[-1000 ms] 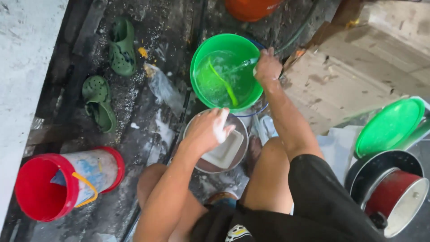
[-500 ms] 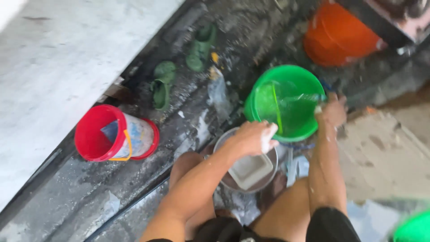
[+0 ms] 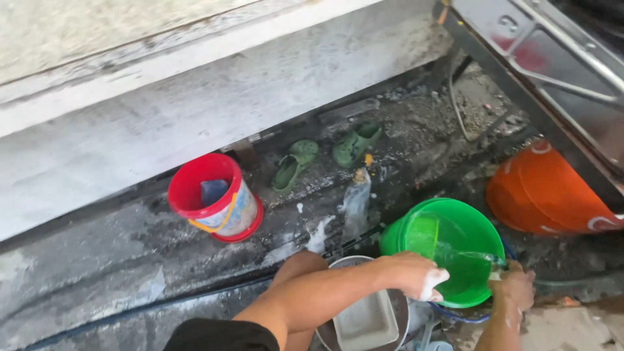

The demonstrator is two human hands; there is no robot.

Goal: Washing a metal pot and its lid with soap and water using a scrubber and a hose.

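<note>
On the wet concrete floor [image 3: 130,260], the soapy left hand [image 3: 416,276] hovers with fingers loosely curled, apparently empty, above a rigid, likely slippery rectangular tray [image 3: 365,322] in a round basin [image 3: 398,305], best gripped by its rim, while the right hand [image 3: 513,286] closes on a hose [image 3: 484,259] at the green bucket [image 3: 448,250].

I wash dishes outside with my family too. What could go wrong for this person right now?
The left hand is covered in soap foam, so the grey square container in the metal basin could slip from wet fingers. The right hand is at the rim of the green bucket, where water is streaming in; it might overflow or tip. The ground looks wet and sudsy, so slipping seems possible.
</note>
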